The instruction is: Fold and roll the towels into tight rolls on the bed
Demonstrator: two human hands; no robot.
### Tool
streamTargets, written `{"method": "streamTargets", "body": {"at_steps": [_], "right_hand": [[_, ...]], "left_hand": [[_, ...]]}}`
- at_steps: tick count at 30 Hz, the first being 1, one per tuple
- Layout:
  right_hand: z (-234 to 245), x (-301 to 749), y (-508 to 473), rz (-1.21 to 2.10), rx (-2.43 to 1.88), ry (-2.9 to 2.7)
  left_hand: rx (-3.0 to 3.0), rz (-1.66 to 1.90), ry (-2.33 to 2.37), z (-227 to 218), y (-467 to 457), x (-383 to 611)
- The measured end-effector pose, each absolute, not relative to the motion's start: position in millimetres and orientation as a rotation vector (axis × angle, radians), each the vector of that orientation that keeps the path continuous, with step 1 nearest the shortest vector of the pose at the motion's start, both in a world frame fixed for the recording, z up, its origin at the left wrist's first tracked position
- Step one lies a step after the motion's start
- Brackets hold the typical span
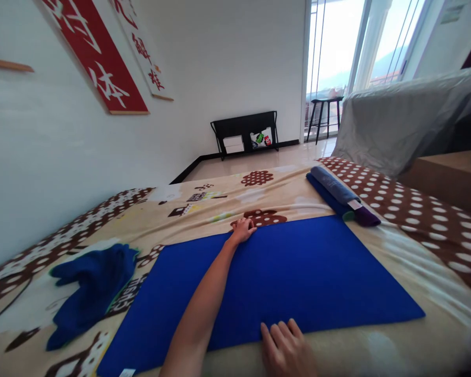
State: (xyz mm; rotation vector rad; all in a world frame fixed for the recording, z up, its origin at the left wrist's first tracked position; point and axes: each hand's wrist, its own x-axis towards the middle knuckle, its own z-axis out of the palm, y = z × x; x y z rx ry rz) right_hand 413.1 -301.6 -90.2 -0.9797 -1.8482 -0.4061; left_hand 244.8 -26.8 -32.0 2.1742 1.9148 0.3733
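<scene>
A smooth blue towel (314, 272) lies spread flat on the patterned blanket, a small white tag (127, 372) at its near left corner. My left hand (243, 230) reaches across it, with curled fingers closed on the middle of its far edge. At the near edge, my right hand (284, 348) has thumb and fingers closed on the fabric; part of its grip is hidden. Left of the towel, a dark blue cloth (96, 290) with green edging lies crumpled. Beyond the far right corner are folded or rolled towels (333, 188) in grey-blue, blue and purple.
The beige blanket (215, 204) has brown polka-dot borders and covers the surface beneath. A black rack (243, 125) stands against the white wall. A stool (325, 115) is by the glass door. At right, grey sheeting (392, 110) drapes over furniture near a brown box (447, 173).
</scene>
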Motion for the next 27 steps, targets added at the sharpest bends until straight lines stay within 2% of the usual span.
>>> {"method": "streamTargets", "body": {"at_steps": [4,7,10,13,16,19,23,27], "right_hand": [[-80,416,-297,-0.409,-0.9,-1.845],[-44,434,-293,-0.359,-0.814,-1.84],[20,469,-281,-0.131,-0.774,-1.82],[98,512,-254,0.106,-0.829,-1.799],[170,548,-213,0.225,-0.894,-1.618],[221,565,-176,0.441,-0.744,-1.447],[263,570,-157,0.796,-0.568,-1.385],[281,571,-148,0.97,-0.628,-1.242]], "left_hand": [[2.095,0.493,1.799,-19,-26,244],[2.0,0.702,1.695,10,-30,241],[1.857,1.015,1.594,63,-36,227],[1.687,1.33,1.481,135,-49,202],[1.558,1.508,1.371,208,-73,177],[1.424,1.655,1.271,265,-106,162],[1.439,1.806,1.259,307,-149,162],[1.504,1.841,1.306,324,-170,164]]}}
